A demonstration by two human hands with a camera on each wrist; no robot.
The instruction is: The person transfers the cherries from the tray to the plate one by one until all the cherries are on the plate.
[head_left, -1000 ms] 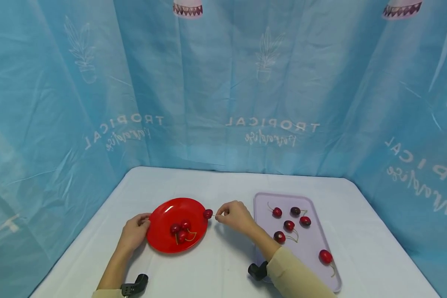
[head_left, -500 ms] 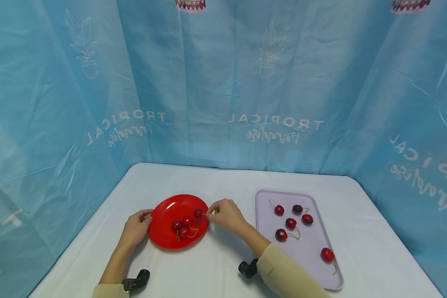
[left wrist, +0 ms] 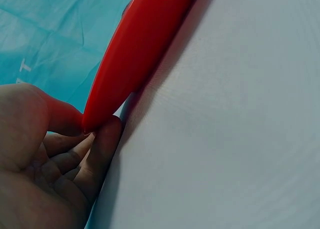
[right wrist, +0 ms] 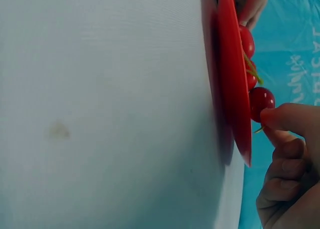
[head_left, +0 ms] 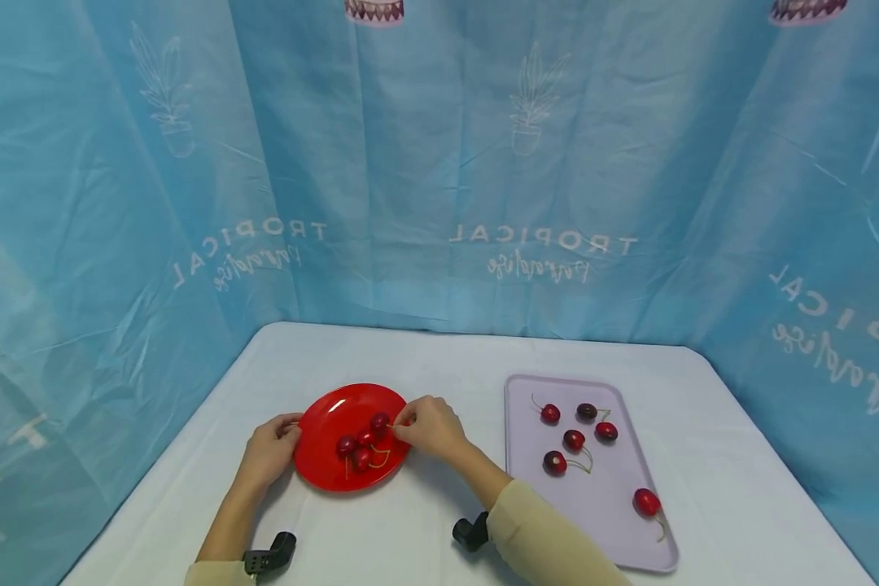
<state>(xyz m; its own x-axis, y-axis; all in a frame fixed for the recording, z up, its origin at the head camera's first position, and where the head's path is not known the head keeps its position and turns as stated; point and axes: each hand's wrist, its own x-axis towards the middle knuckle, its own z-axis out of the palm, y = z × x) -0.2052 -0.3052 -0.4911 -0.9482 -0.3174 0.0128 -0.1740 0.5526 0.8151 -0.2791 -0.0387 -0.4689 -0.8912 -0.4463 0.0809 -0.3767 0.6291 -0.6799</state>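
Observation:
A round red plate (head_left: 330, 464) rests on the white table at left of centre. My left hand (head_left: 269, 448) pinches its left rim, thumb above and fingers beneath, as the left wrist view shows of the plate (left wrist: 135, 49). Over the plate's right side, my right hand (head_left: 430, 427) pinches the stem of a dark red cherry (head_left: 380, 422) between thumb and index finger. In the right wrist view that cherry (right wrist: 261, 103) hangs close over the plate. Several other stemmed cherries (head_left: 362, 459) lie together in the plate's middle.
To the right lies a pale purple tray (head_left: 579, 521) with several cherries spread over it, one cherry (head_left: 646, 502) near its right edge. A blue printed curtain (head_left: 439, 163) stands behind the table and along both sides. Each wrist wears a black camera (head_left: 271, 553).
My right hand has moved left with the cherry, from the plate's right rim to beside the cherries in the middle. The left hand keeps its grip on the rim.

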